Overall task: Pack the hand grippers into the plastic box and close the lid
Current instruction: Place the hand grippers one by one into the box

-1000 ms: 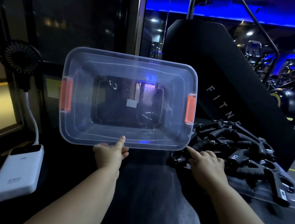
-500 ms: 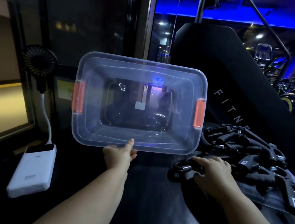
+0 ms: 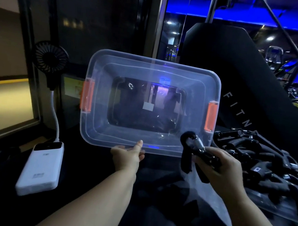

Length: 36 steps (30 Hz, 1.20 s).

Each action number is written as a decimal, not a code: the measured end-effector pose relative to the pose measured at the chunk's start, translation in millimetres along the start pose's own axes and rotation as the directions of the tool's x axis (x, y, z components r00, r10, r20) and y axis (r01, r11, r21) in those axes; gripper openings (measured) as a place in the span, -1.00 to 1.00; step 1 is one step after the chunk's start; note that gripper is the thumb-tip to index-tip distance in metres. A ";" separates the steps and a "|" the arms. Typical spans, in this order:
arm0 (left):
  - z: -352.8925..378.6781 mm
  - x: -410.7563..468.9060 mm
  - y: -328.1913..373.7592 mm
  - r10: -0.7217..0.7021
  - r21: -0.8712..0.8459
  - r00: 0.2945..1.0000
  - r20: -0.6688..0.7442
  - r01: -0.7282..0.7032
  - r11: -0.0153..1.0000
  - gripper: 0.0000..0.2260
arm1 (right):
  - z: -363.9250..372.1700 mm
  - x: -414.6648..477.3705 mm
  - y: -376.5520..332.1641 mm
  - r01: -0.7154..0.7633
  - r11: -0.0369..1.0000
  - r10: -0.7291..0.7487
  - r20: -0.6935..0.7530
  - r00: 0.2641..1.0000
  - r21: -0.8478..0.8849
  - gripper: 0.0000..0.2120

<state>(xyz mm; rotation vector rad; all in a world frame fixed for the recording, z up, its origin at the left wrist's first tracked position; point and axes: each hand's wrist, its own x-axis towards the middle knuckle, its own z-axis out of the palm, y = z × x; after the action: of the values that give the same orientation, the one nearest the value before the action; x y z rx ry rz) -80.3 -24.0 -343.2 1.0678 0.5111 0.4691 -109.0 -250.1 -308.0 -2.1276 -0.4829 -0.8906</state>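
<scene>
A clear plastic box [image 3: 94, 125] with orange side latches is tipped up, its open mouth facing me; nothing lies inside. My left hand [image 3: 127, 155] holds its near rim, thumb on the edge. My right hand [image 3: 218, 167] grips a black hand gripper [image 3: 191, 151] with a steel spring coil, raised in front of the box's lower right corner. A pile of several more black hand grippers [image 3: 255, 152] lies to the right on the clear lid [image 3: 271, 206].
A white power bank [image 3: 40, 167] lies at the left, with a small black fan [image 3: 48, 58] on a white gooseneck rising from it. A large black padded gym machine [image 3: 240, 82] stands behind the pile. A dark surface lies under my arms.
My right hand has picked one hand gripper out of the pile and lifted it leftward to the box's lower right corner. My left hand stays on the box rim.
</scene>
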 end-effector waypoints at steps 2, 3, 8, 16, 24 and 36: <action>0.1 -0.4 -1.1 -0.009 -0.003 1.000 0.001 0.009 1.000 -0.57 | 8.3 6.8 -12.5 -0.129 0.977 0.140 -0.053 0.989 0.170 -0.81; 0.2 -0.2 -1.8 -0.008 -0.006 1.000 0.001 0.008 1.000 -0.58 | 12.7 11.6 -18.2 -0.168 0.959 0.189 -0.073 0.979 0.230 -0.80; 0.5 1.9 -4.1 0.014 -0.004 1.000 -0.004 -0.014 1.000 -0.61 | 39.7 44.6 -37.3 -0.216 0.890 0.319 -0.207 0.925 0.402 -0.80; -1.7 -0.4 -2.7 0.005 -0.052 1.000 0.011 -0.005 0.999 -0.58 | 87.0 84.4 -33.8 -0.386 0.911 0.409 -0.200 0.890 0.144 -0.73; -2.1 -1.7 -0.2 0.018 -0.069 0.999 0.026 -0.016 0.997 -0.62 | 109.2 105.6 -8.4 -0.514 0.854 0.520 -0.144 0.842 0.078 -0.69; -1.2 -4.2 1.7 0.065 -0.042 0.997 0.050 -0.063 0.997 -0.62 | 116.6 129.3 11.4 -0.536 0.834 0.531 -0.071 0.844 -0.130 -0.71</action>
<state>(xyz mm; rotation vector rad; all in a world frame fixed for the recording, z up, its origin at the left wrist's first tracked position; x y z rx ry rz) -84.6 -25.0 -341.5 1.0571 0.4210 0.5051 37.2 -161.1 -273.8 -2.2035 0.2079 -0.6430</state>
